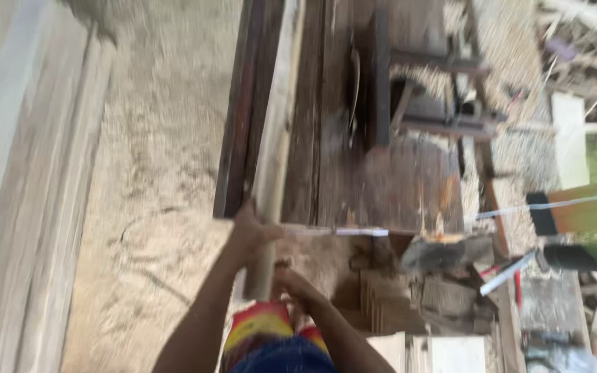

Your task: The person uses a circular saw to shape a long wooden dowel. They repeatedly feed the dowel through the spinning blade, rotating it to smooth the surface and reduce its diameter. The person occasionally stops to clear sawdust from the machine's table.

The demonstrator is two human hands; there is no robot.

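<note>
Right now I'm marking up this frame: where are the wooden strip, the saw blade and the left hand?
wooden strip (pixel 276 162), head view, mid-length
saw blade (pixel 354 86), head view, rim
left hand (pixel 249 231), head view, back of hand

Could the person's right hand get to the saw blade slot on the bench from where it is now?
Probably yes. The right hand grips the near end of the pale wooden strip alongside the left hand. The dark benchtop between it and the saw blade looks bare, though the view is blurred.
</note>
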